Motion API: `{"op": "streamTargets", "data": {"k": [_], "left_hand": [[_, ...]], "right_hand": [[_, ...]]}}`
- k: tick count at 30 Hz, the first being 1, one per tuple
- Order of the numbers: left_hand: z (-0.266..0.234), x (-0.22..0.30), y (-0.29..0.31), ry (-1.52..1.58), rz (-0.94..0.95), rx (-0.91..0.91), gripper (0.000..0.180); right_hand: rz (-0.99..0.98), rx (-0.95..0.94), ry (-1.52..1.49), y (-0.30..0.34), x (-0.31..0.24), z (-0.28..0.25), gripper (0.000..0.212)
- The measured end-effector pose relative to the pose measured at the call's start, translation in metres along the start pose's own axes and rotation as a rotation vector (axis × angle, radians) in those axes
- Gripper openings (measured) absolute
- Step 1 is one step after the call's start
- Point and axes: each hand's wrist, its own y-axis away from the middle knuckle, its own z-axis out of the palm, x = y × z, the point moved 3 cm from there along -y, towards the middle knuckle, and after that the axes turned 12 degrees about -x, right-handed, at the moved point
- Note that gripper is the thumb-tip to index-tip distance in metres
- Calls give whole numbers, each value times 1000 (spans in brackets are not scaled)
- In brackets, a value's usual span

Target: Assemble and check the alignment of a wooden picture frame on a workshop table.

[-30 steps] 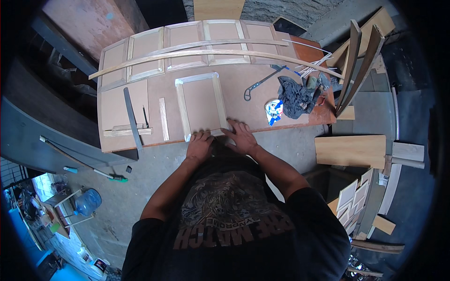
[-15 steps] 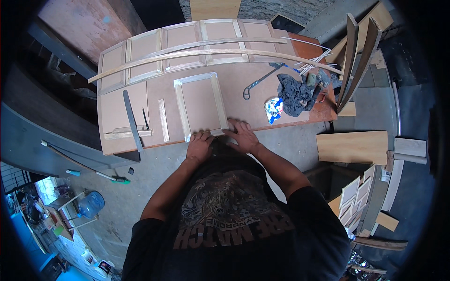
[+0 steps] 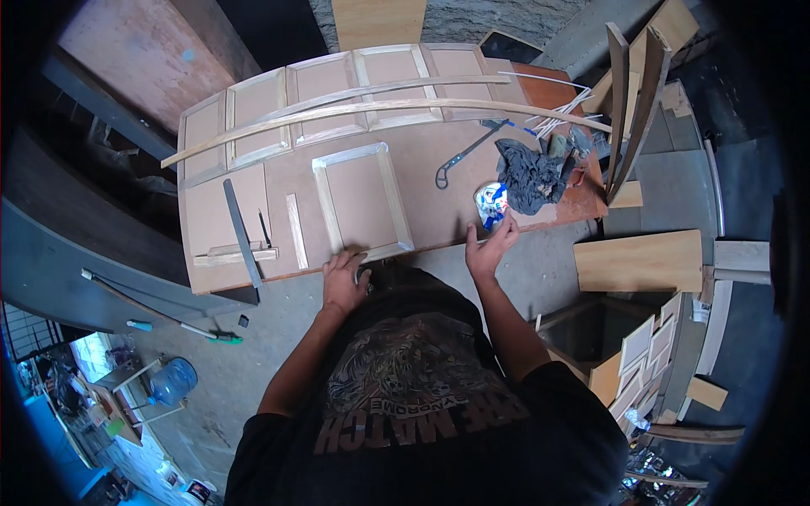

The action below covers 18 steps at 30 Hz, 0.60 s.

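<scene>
A small rectangular wooden frame point(image 3: 391, 196) lies on the workbench, its near side along the front edge. My left hand point(image 3: 342, 282) is closed on its near left corner, fingers over the top and thumb by the edge. My right hand point(image 3: 492, 250) is off the frame, palm partly turned up, with thumb and fingers apart and nothing seen in it. Its fingertips reach the near side of a crumpled white and blue packet point(image 3: 490, 202); whether they touch it I cannot tell. A dark crumpled cloth point(image 3: 530, 177) lies just beyond the packet.
A long panelled frame point(image 3: 288, 93) with two long strips point(image 3: 363, 108) across it fills the back of the bench point(image 3: 430, 194). A handsaw point(image 3: 460, 158) lies mid-bench. On the left are a dark metal bar point(image 3: 240, 228), a pencil point(image 3: 263, 228) and wood offcuts point(image 3: 295, 232). Upright boards point(image 3: 639, 110) stand at right.
My right hand has left the frame's near right corner and moved right to the packet. My left hand has shifted slightly left, staying at the frame's near side. The whole view has shifted a little.
</scene>
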Motion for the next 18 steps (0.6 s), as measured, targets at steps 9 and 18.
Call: {"op": "streamTargets", "data": {"k": [9,18], "left_hand": [[-15,-8,11,18,-87,61,38],[-9,-42,21,220,-184,171,39]], "right_hand": [[348,60,-279,-33,52,24,92],[30,-21,-328,-32,-27,46,60]]}}
